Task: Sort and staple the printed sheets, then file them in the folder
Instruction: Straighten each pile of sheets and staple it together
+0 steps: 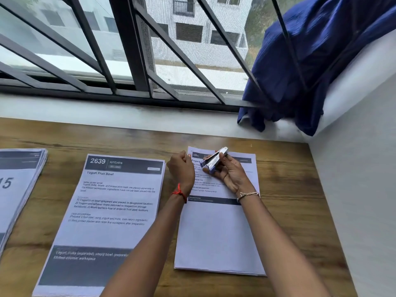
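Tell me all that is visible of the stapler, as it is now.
The stapler is small, with a shiny silver metal top and a blue lower part. The right hand holds it, fingers curled round it. It is tilted, far end higher, over the top left corner of the right stack of sheets, which the left hand seems to pinch. Whether it touches the paper is unclear.

A blue curtain (310, 61) bunches on the white sill (107, 110) beside the barred window (126, 39).
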Available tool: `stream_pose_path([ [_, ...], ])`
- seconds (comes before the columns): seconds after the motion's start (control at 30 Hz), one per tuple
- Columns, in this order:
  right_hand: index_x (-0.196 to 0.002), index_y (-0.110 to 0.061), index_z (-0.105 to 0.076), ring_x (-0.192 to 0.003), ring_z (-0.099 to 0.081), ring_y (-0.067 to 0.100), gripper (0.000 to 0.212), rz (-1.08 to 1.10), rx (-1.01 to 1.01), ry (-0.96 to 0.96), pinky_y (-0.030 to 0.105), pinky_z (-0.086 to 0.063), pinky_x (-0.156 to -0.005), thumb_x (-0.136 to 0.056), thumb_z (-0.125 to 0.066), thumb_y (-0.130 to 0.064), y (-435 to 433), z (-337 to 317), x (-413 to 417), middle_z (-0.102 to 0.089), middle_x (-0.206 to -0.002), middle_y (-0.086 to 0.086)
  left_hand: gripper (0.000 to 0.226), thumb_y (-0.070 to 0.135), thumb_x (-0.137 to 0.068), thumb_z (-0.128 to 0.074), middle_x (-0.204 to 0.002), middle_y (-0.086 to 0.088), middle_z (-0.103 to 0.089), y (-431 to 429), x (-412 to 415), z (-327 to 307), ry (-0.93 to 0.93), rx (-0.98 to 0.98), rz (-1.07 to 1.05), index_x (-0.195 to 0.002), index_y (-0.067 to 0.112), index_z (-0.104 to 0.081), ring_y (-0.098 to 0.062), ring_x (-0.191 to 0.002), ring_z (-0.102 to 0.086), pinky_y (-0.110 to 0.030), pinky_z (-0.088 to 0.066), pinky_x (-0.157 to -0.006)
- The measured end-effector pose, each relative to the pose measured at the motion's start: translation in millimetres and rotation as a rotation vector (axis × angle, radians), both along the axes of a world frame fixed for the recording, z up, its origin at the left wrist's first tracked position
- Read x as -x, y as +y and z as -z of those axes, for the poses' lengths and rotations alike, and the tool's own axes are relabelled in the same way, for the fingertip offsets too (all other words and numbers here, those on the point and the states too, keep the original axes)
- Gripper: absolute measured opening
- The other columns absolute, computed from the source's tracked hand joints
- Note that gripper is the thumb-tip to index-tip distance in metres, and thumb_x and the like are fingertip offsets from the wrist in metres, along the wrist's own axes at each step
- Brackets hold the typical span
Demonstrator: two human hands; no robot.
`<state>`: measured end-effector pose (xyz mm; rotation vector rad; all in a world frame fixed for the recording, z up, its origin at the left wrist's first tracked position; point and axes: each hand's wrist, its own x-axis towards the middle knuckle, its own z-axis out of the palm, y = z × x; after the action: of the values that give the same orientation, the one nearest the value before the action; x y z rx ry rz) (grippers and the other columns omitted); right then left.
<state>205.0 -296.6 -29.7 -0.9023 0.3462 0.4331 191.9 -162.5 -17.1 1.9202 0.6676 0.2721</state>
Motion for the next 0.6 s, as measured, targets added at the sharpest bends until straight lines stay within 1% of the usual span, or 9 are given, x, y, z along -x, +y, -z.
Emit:
stream_pose_path([
  [0.1, -0.100, 0.000, -0.057, -0.084, -0.067, 0.042, 0.058, 0.001, -0.029, -0.003, 0.051, -0.057, -0.062, -0.051, -0.082, -0.021, -0.4, 0.6, 0.3, -0.068, -0.092, 0.025, 0.030, 0.001, -0.084, -0.055, -0.055, -0.022, -0.040, 0.8, -4.6, -1.3, 0.049, 0.031, -0.048, -0.055, 0.001, -0.046, -0.032, -0.059, -0.031, -0.032, -0.027, -0.054],
  [0.23, -0.104, -0.002, -0.052, -0.083, -0.068, 0.040, 0.057, -0.007, -0.016, -0.029, 0.051, -0.057, -0.064, -0.056, -0.075, -0.021, -0.3, 0.7, 0.7, -0.070, -0.089, 0.024, 0.042, 0.007, -0.083, -0.059, -0.053, -0.001, -0.024, 3.4, -8.9, 4.7, 0.096, 0.140, -0.021, -0.053, 0.012, -0.029, -0.019, -0.059, -0.023, -0.029, -0.019, -0.054],
  [0.27, -0.105, -0.002, -0.052, -0.082, -0.068, 0.040, 0.056, -0.009, -0.015, -0.033, 0.051, -0.058, -0.064, -0.057, -0.073, -0.021, -0.3, 0.4, 0.8, -0.070, -0.089, 0.023, 0.042, 0.009, -0.084, -0.060, -0.053, -0.001, -0.028, 4.6, -9.9, 7.0, 0.105, 0.163, -0.003, -0.052, 0.011, -0.032, -0.018, -0.057, -0.025, -0.029, -0.022, -0.055],
  [0.33, -0.106, -0.001, -0.052, -0.083, -0.068, 0.041, 0.058, -0.008, -0.019, -0.038, 0.051, -0.058, -0.064, -0.056, -0.074, -0.021, -0.6, 0.3, 0.9, -0.069, -0.089, 0.024, 0.029, 0.013, -0.085, -0.060, -0.056, -0.006, -0.049, 7.1, -9.8, 10.0, 0.097, 0.193, 0.059, -0.057, 0.005, -0.054, -0.019, -0.057, -0.041, -0.029, -0.035, -0.057],
  [0.37, -0.106, -0.001, -0.052, -0.083, -0.068, 0.041, 0.060, -0.007, -0.022, -0.040, 0.052, -0.057, -0.065, -0.055, -0.077, -0.021, -1.0, 0.4, 1.1, -0.069, -0.090, 0.024, 0.021, 0.015, -0.086, -0.060, -0.067, -0.008, -0.063, 7.5, -8.1, 9.4, 0.098, 0.192, 0.106, -0.070, 0.003, -0.067, -0.019, -0.063, -0.054, -0.030, -0.043, -0.061],
  [0.4, -0.106, -0.001, -0.053, -0.085, -0.068, 0.042, 0.064, -0.008, -0.026, -0.041, 0.053, -0.057, -0.066, -0.053, -0.081, -0.021, -1.1, 0.4, 1.3, -0.069, -0.091, 0.024, 0.018, 0.016, -0.087, -0.059, -0.081, -0.008, -0.070, 7.3, -6.3, 9.6, 0.099, 0.173, 0.144, -0.086, 0.004, -0.072, -0.020, -0.074, -0.062, -0.030, -0.048, -0.068],
  [0.43, -0.106, 0.000, -0.053, -0.086, -0.067, 0.042, 0.068, -0.010, -0.033, -0.042, 0.053, -0.057, -0.067, -0.050, -0.085, -0.021, -1.1, 0.7, 1.4, -0.069, -0.092, 0.024, 0.020, 0.015, -0.088, -0.058, -0.091, -0.008, -0.072, 6.8, -4.3, 10.2, 0.084, 0.135, 0.171, -0.097, 0.004, -0.072, -0.021, -0.083, -0.065, -0.031, -0.052, -0.074],
  [0.5, -0.107, 0.000, -0.053, -0.087, -0.067, 0.041, 0.075, -0.018, -0.058, -0.048, 0.054, -0.056, -0.068, -0.045, -0.089, -0.023, -1.4, 1.1, 1.5, -0.069, -0.093, 0.024, 0.022, 0.009, -0.089, -0.054, -0.097, -0.011, -0.071, 5.0, -0.6, 14.3, 0.011, 0.020, 0.201, -0.103, 0.004, -0.071, -0.026, -0.090, -0.064, -0.040, -0.052, -0.081],
  [0.6, -0.106, -0.001, -0.053, -0.086, -0.068, 0.040, 0.079, -0.025, -0.071, -0.055, 0.055, -0.056, -0.069, -0.041, -0.092, -0.024, -0.9, 0.7, 1.2, -0.070, -0.091, 0.023, 0.025, 0.002, -0.090, -0.049, -0.094, -0.017, -0.070, -0.6, 7.5, 18.3, -0.099, -0.101, 0.191, -0.106, 0.003, -0.069, -0.027, -0.084, -0.063, -0.041, -0.050, -0.072],
])
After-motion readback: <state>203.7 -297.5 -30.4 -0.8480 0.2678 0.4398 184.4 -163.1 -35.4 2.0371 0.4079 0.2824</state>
